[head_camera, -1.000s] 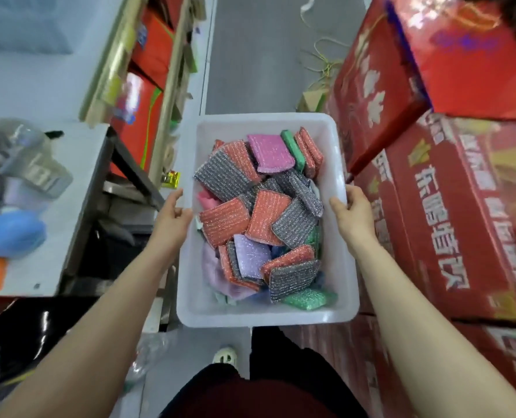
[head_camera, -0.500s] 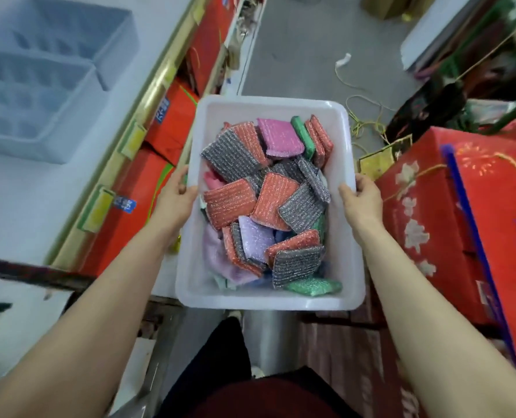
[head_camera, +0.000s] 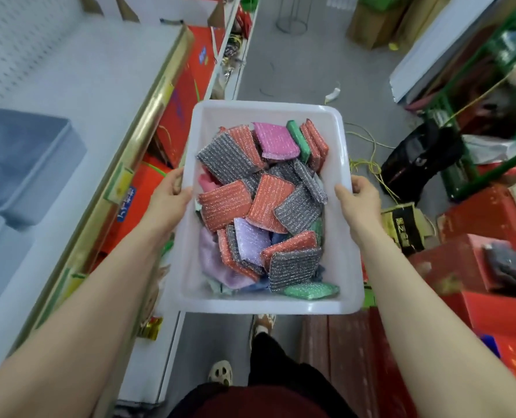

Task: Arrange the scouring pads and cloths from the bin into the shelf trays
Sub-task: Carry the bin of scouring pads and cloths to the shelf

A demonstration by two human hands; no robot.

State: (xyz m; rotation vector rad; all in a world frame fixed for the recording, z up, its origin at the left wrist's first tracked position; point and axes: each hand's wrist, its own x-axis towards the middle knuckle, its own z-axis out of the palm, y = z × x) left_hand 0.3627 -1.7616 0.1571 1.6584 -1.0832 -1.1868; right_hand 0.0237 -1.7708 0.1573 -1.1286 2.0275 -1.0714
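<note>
Scouring pads and cloths are lying heaped inside the white bin. Left hand is gripping the bin's left rim; right hand is gripping its right rim. Grey shelf trays are sitting left of the bin, well apart.

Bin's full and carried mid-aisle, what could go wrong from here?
1. Tipping: the left hand and right hand grip only the side rims of the white bin; a tilt could slide the loosely heaped scouring pads out.
2. Tripping: yellow cord and a black bag lie on the floor ahead.
3. Hidden cloths: the lilac cloth sits under pads, so it may be missed.
</note>
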